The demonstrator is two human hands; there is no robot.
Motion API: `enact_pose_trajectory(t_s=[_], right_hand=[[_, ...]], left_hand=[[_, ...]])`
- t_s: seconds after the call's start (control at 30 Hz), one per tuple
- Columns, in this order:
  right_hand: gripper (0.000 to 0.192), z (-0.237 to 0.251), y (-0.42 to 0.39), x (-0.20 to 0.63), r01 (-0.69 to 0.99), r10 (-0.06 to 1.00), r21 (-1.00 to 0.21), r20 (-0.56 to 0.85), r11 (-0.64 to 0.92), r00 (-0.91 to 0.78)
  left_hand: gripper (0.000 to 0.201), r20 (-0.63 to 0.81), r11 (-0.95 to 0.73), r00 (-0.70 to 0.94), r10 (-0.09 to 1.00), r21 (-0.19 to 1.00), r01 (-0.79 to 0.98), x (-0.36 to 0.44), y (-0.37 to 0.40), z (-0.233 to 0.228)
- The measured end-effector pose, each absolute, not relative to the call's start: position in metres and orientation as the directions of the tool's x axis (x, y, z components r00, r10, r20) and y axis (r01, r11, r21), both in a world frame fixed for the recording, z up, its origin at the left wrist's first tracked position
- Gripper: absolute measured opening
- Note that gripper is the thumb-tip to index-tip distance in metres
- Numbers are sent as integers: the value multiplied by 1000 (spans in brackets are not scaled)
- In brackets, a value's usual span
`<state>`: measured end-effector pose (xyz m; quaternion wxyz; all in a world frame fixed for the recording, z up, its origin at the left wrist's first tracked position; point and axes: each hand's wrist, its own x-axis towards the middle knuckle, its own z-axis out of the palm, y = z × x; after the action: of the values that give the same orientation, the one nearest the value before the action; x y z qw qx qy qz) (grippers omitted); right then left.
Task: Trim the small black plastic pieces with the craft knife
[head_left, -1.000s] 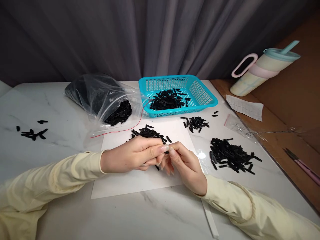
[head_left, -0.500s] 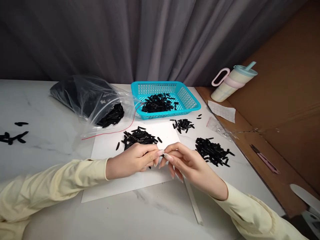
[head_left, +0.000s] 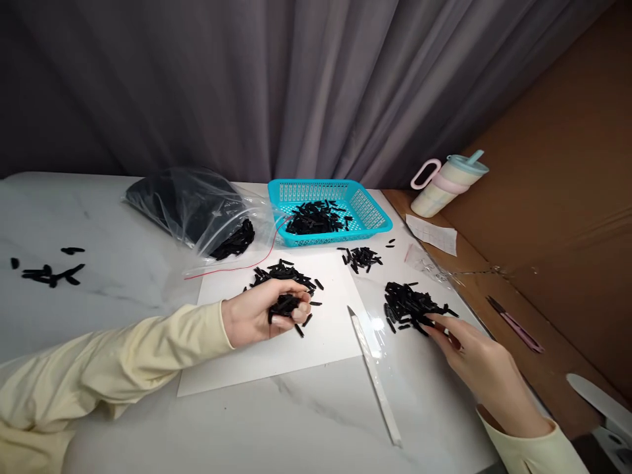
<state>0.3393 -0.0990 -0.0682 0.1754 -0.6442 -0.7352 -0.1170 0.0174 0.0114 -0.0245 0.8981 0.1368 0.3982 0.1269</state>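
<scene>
The left hand (head_left: 261, 317) was curled in a closed grip on a bunch of black pieces (head_left: 285, 305) over the white sheet (head_left: 276, 349). Right of the sheet, the right hand (head_left: 481, 368) reached with loose, open fingers to the sorted pile (head_left: 409, 306), seemingly holding nothing.

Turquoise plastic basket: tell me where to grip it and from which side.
Grip the turquoise plastic mesh basket by its right rim, coming from the right. That rim is a firm raised lip with bare table beside it, while the clear plastic bag crowds the left side. The small black pieces inside stay untouched.
</scene>
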Motion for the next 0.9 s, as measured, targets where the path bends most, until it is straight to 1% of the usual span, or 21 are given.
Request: enact_pose_trajectory(t_s=[0.07, 0.1, 0.17, 0.23, 0.3, 0.37, 0.4, 0.43, 0.5, 0.57, 0.67, 0.77, 0.83, 0.9], right_hand=[[22, -57, -94, 326, 990, 884, -8, 451, 143, -124], [18, -49, -91, 315, 983, 864, -16, 480, 182, -151], [10, -32, -84, 287, 945, 820, -81, 524, 317, -231], [6, -19, -77, 255, 870, 767, -164, 564, 465, -304], [12, -13, -70, 225, 778, 700, -188, 594, 599, -395], [21, -14, -63, 202, 706, 658, -189, 579, 682, -481], [23, -17, -58, 194, 682, 646, -186, 563, 707, -516], [23, -22, -54, 188, 665, 639, -187, 547, 723, -540], [20, -33, -46, 183, 638, 647, -227, 515, 736, -562], [18, -47, -39, 182, 608, 676, -321, 495, 726, -546], [15, -65, -33, 186, 542, 728, -488, 497, 684, -472], [11, -75, -33, 189, 466, 766, -608, 492, 643, -415], [9, -77, -33, 192, 439, 786, -654, 470, 616, -402], [9, -77, -32, 194, 433, 796, -673, 442, 600, -414]], left_hand=[[29, -719, 933, 596, 356, 308, -186, 17, 11, -22], [27, -733, 929, 570, 370, 300, -218, 17, 11, -21], [24, -743, 915, 535, 402, 297, -275, 17, 9, -19], [26, -725, 896, 532, 438, 307, -321, 17, 8, -18], [29, -696, 882, 547, 465, 314, -351, 18, 8, -20], [31, -668, 865, 554, 496, 328, -379, 18, 9, -25], [31, -654, 857, 558, 511, 339, -388, 18, 9, -27], [31, -639, 850, 563, 524, 352, -392, 17, 10, -30], [31, -614, 840, 574, 542, 371, -395, 16, 11, -36], [33, -600, 833, 579, 552, 375, -406, 16, 11, -42], [35, -596, 831, 581, 555, 370, -414, 16, 9, -50], [33, -585, 846, 611, 533, 376, -377, 15, 8, -55], [32, -560, 856, 650, 513, 386, -343, 13, 9, -58], [28, -513, 858, 698, 500, 407, -315, 10, 9, -61]])
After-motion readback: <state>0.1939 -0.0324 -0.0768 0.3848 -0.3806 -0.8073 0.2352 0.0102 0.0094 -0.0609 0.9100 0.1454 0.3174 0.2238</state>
